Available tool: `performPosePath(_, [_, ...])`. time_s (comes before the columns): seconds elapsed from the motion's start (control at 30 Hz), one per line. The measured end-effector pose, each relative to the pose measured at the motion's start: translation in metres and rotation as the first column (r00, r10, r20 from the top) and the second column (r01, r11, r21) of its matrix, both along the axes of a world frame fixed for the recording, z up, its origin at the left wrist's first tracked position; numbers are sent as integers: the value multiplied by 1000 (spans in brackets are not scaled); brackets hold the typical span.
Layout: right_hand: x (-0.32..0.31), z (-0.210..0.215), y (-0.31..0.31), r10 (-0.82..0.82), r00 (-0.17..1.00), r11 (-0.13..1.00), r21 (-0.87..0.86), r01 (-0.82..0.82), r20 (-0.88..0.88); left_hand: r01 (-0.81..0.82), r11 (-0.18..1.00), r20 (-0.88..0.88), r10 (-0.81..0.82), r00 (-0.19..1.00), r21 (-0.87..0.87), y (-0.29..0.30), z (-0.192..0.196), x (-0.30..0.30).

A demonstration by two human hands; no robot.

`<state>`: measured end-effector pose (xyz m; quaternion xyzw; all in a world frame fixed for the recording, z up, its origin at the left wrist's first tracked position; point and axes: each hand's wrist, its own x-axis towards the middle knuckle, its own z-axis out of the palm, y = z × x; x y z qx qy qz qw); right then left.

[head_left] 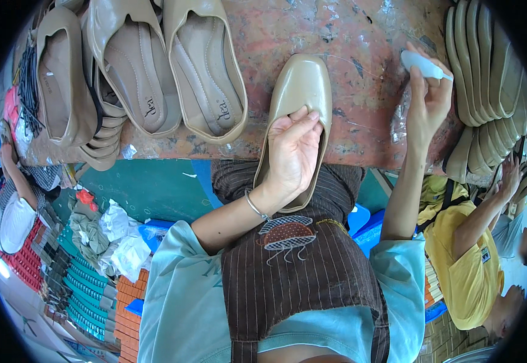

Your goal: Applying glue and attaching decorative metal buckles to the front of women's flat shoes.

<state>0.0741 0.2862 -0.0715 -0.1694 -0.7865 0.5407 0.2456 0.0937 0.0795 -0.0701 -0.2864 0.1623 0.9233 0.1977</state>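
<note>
A glossy beige square-toed shoe (pixel 301 81) lies toe away from me, its front on the worktable and its heel over the near edge by my lap. My left hand (pixel 293 148) grips it at the opening, thumb and fingers pinching the upper's edge; some fingers are hidden inside. To the right, above the table, my right hand (pixel 430 103) is closed around a small pale squeeze bottle (pixel 419 63) with a thin pointed tip. That tip points right, well apart from the shoe.
Beige shoes (pixel 212 72) stand in a group at the table's left. More shoes (pixel 478 66) are stacked at the right edge. Crumpled clear plastic (pixel 400 118) lies on the stained red-brown tabletop (pixel 360 36). A co-worker in a yellow shirt (pixel 466 260) is at right, another person at far left.
</note>
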Motion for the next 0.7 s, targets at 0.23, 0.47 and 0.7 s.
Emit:
performPosePath(0.23, [-1, -22, 22, -122, 979, 838, 546, 15, 161, 31, 999, 41, -33, 999, 39, -7, -6, 5])
performPosePath(0.47, [-4, 17, -34, -244, 965, 835, 486, 259, -96, 3, 999, 106, -8, 994, 51, -7, -2, 6])
performPosePath(0.7, [-162, 6, -92, -42, 987, 658, 748, -89, 155, -35, 998, 45, 33, 998, 49, -5, -9, 5])
